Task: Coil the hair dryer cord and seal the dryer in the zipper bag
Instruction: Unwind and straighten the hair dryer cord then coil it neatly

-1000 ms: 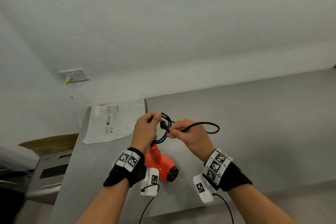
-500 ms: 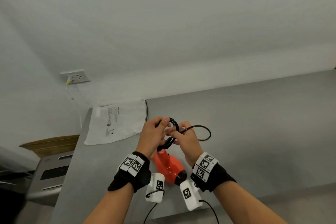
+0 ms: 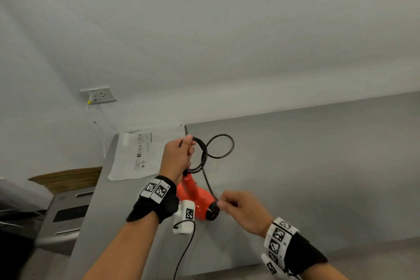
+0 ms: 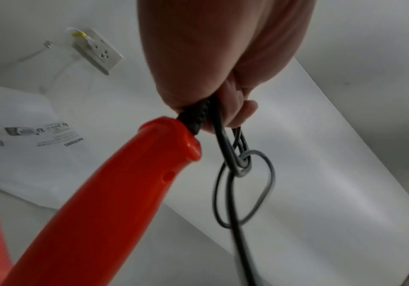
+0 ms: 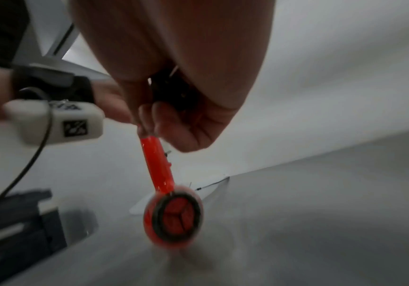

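cord: black cord [image 3: 205, 157] now in small loops gathered at the dryer's handle end, one bigger loop [image 3: 221, 146] sticking out twd the far edge; a straight run goes down to the plug end.
change: vs 0.5 s ago R hand has dropped away from the loops, pulling the tail out toward the near edge. Coil prob. not finished; one or more wraps left, I'd judge.
dryer: orange hair dryer [image 3: 197, 198] hangs from its handle, just above the table [image 3: 318, 166], near its left edge.
L hand: left hand [image 3: 175, 159] curled tight round loops + strain relief [image 4: 196, 118], above dryer.
R hand: right hand [image 3: 243, 210] just beside dryer's nozzle end, pinching the black plug [image 5: 171, 91].
bag: zipper bag [image 3: 141, 152] flat at far-left corner, well apart from R hand, unopened as far as I can tell.
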A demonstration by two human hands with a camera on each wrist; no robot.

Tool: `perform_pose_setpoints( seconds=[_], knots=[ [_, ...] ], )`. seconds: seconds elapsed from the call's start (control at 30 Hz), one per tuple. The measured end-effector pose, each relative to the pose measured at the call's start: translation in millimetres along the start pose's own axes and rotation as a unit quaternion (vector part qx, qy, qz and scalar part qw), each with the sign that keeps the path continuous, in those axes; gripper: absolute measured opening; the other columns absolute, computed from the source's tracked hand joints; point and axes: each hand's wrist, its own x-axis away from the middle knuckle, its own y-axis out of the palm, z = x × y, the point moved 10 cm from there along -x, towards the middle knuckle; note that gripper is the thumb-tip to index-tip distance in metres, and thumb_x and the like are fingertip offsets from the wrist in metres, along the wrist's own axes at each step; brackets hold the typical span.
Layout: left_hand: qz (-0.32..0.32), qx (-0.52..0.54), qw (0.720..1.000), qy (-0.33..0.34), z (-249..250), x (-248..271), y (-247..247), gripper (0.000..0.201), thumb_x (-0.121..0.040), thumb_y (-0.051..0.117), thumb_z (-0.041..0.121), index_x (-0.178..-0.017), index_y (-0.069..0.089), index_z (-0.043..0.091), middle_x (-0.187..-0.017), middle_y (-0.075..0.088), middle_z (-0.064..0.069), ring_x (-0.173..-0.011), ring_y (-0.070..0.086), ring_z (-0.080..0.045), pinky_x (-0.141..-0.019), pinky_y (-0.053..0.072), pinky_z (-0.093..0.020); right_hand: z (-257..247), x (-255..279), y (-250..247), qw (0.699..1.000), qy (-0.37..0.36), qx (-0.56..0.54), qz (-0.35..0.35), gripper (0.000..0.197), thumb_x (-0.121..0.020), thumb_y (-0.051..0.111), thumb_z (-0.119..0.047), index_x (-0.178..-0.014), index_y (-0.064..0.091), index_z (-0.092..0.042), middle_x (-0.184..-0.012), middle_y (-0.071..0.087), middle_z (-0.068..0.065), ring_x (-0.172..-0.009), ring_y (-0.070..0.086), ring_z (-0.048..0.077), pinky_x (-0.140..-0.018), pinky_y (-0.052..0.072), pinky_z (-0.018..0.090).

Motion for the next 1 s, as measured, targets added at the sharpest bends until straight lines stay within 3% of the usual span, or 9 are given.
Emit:
perform_pose_setpoints(
  seconds=[0.07,0.17,0.33,0.43,0.53,0.67,0.77,0.87,1.0],
  knots=[
    [0.021,-0.004,1.000,0.008,5,-9,-11,0.031,-0.107,0.051,0.028,-0.087,0.065,0.009,-0.063,0.057,0.002,-0.043,0.031,-0.008,-0.038,0.023,-0.021,7,18,23,0.985,-0.018,0.134,-0.111,0.029,-0.094,0.054,-0.038,-0.076,0.060,-0.016,-0.064,0.055,-0.003,-0.060,0.051,0.011,-0.065,0.040,0.030],
    [0.040,-0.012,0.999,0.024,14,-18,-21,0.031,-0.107,0.050,0.027,-0.086,0.065,0.011,-0.064,0.064,0.002,-0.042,0.033,-0.007,-0.039,0.024,-0.020,26,46,45,0.941,0.004,0.240,-0.240,0.032,-0.092,0.051,-0.041,-0.090,0.066,-0.014,-0.084,0.069,0.012,-0.081,0.064,0.032,-0.070,0.046,0.032],
    [0.075,0.009,0.997,0.035,26,-34,-37,0.030,-0.108,0.049,0.028,-0.088,0.064,0.011,-0.071,0.068,-0.004,-0.039,0.032,-0.005,-0.037,0.023,-0.020,41,88,68,0.888,0.050,0.273,-0.368,0.030,-0.093,0.053,-0.033,-0.103,0.070,-0.011,-0.102,0.067,0.023,-0.093,0.065,0.042,-0.079,0.047,0.038],
    [0.079,0.009,0.996,0.043,31,-36,-40,0.030,-0.108,0.048,0.029,-0.090,0.064,0.010,-0.073,0.070,-0.006,-0.040,0.031,-0.005,-0.038,0.024,-0.020,51,99,68,0.867,0.087,0.285,-0.400,0.029,-0.094,0.055,-0.029,-0.106,0.070,-0.009,-0.109,0.065,0.025,-0.099,0.065,0.043,-0.085,0.049,0.041],
    [0.062,0.002,0.997,0.041,30,-30,-33,0.031,-0.109,0.047,0.030,-0.093,0.063,0.009,-0.075,0.073,-0.007,-0.040,0.027,-0.007,-0.038,0.022,-0.021,60,92,55,0.862,0.120,0.304,-0.388,0.029,-0.090,0.055,-0.031,-0.102,0.070,-0.009,-0.105,0.067,0.021,-0.095,0.065,0.040,-0.082,0.049,0.037],
    [0.017,0.005,0.999,0.033,26,-24,-24,0.031,-0.110,0.043,0.029,-0.095,0.061,0.008,-0.084,0.078,-0.010,-0.042,0.020,-0.011,-0.037,0.019,-0.020,70,54,14,0.914,0.149,0.271,-0.263,0.025,-0.084,0.054,-0.027,-0.084,0.068,-0.006,-0.072,0.058,0.010,-0.069,0.053,0.025,-0.070,0.046,0.030],
    [0.013,0.009,0.999,0.037,29,-23,-26,0.030,-0.111,0.042,0.028,-0.097,0.059,0.008,-0.094,0.080,-0.014,-0.042,0.017,-0.010,-0.037,0.018,-0.019,81,30,-18,0.931,0.168,0.272,-0.176,0.027,-0.087,0.053,-0.031,-0.085,0.070,-0.010,-0.085,0.071,0.011,-0.077,0.063,0.026,-0.071,0.047,0.029],
    [0.010,0.010,0.999,0.046,38,-21,-26,0.028,-0.111,0.040,0.027,-0.097,0.058,0.010,-0.097,0.080,-0.011,-0.042,0.017,-0.010,-0.037,0.017,-0.020,111,26,-36,0.912,0.225,0.311,-0.146,0.026,-0.090,0.053,-0.031,-0.095,0.074,-0.016,-0.103,0.074,0.009,-0.097,0.068,0.030,-0.079,0.051,0.031],
    [0.014,0.006,0.998,0.064,49,-18,-31,0.027,-0.110,0.040,0.027,-0.100,0.058,0.009,-0.098,0.081,-0.007,-0.042,0.019,-0.010,-0.037,0.020,-0.021,158,41,-52,0.887,0.322,0.307,-0.124,0.027,-0.087,0.053,-0.026,-0.101,0.074,-0.016,-0.112,0.072,0.008,-0.104,0.068,0.030,-0.083,0.051,0.031]
  ],
)
